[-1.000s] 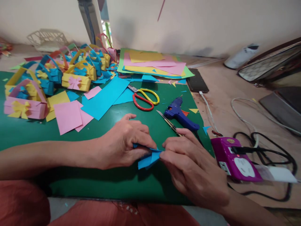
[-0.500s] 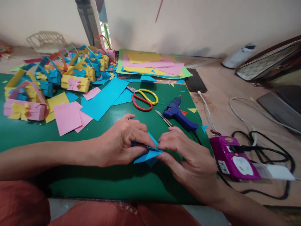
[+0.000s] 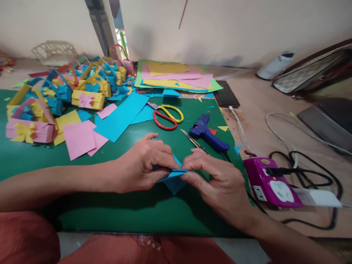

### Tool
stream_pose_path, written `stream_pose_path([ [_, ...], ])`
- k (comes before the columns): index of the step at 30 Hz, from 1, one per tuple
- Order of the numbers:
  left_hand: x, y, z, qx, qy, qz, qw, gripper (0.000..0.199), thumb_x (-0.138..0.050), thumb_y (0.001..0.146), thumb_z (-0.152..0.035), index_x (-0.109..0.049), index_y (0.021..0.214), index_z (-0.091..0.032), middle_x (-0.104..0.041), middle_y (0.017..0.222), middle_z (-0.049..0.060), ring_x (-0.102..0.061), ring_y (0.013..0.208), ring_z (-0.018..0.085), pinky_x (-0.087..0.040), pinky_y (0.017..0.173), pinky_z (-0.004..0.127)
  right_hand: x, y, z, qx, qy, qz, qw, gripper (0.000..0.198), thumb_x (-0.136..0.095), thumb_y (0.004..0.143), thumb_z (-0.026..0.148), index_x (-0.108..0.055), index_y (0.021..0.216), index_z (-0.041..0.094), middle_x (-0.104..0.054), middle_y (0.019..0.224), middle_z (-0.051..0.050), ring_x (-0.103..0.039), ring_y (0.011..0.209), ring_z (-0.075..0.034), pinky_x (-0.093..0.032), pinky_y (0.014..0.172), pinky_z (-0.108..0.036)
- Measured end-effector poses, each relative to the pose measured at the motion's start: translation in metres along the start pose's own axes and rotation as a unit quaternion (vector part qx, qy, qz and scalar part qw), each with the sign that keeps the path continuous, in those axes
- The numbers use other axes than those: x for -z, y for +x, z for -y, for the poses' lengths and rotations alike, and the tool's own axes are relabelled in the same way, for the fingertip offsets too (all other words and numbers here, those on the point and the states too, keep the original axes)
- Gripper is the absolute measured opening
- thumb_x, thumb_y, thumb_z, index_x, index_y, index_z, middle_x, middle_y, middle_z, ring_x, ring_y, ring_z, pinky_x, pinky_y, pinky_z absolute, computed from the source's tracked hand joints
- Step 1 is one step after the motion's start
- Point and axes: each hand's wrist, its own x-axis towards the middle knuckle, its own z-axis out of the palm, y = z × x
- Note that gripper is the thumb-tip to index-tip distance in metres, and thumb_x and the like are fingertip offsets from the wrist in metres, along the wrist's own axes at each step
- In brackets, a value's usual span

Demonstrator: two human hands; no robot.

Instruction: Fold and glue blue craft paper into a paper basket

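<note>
A folded piece of blue paper (image 3: 175,183) is held between my two hands above the green board (image 3: 115,212). My left hand (image 3: 148,163) pinches its left part, with thumb below and fingers on top. At its right tip my right hand (image 3: 213,179) presses the fold between thumb and forefinger. Part of the paper is hidden behind my fingers. Just beyond my right hand lie a pointed blade or scissor-like tool (image 3: 189,137), its rear covered by the hand, and a blue glue gun (image 3: 209,134). Scissors (image 3: 166,117) with red and yellow handles rest farther back.
Small paper baskets (image 3: 88,97) crowd the back left. Pink paper squares (image 3: 78,139) and blue sheets (image 3: 121,117) lie before them. A stack of coloured paper (image 3: 176,75) sits at the back. On the right are a phone (image 3: 227,94), a purple power strip (image 3: 271,187) and looping cables.
The blue paper's front flap has tilted upward and flattened, showing more of the lower point. My right fingers have closed nearer its right tip. The view has shifted slightly.
</note>
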Motion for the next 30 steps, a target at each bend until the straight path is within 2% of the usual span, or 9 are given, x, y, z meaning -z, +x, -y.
stream_pose_path([
  [13, -0.0004, 0.0007, 0.0, 0.017, -0.039, 0.032, 0.999, 0.014, -0.052, 0.083, -0.013, -0.063, 0.082, -0.021, -0.064, 0.076, -0.005, -0.058, 0.076, 0.008, -0.014, 0.106, 0.039, -0.0008, -0.0015, -0.002, -0.027, 0.038, 0.003, 0.999, 0.015, -0.061, 0.076, 0.015, -0.054, 0.063, 0.019, -0.058, 0.061, 0.004, -0.054, 0.061, -0.01, -0.046, 0.071, -0.028],
  [25, 0.0017, 0.001, 0.001, -0.001, -0.017, 0.032, 0.999, 0.022, -0.045, 0.085, -0.01, -0.063, 0.087, -0.021, -0.066, 0.081, -0.004, -0.058, 0.08, 0.008, -0.014, 0.106, 0.04, -0.0018, -0.0024, -0.0034, -0.051, 0.06, 0.005, 0.997, 0.016, -0.059, 0.078, 0.018, -0.053, 0.063, 0.019, -0.057, 0.062, 0.004, -0.053, 0.062, -0.011, -0.043, 0.068, -0.027],
  [30, 0.0012, 0.0005, 0.0031, -0.012, -0.014, 0.019, 1.0, 0.019, -0.046, 0.086, -0.016, -0.064, 0.087, -0.021, -0.066, 0.08, -0.003, -0.058, 0.078, 0.009, -0.015, 0.107, 0.039, -0.002, -0.0018, -0.0032, -0.056, 0.066, 0.003, 0.996, 0.016, -0.06, 0.078, 0.018, -0.054, 0.063, 0.02, -0.058, 0.062, 0.003, -0.053, 0.063, -0.011, -0.043, 0.066, -0.027],
])
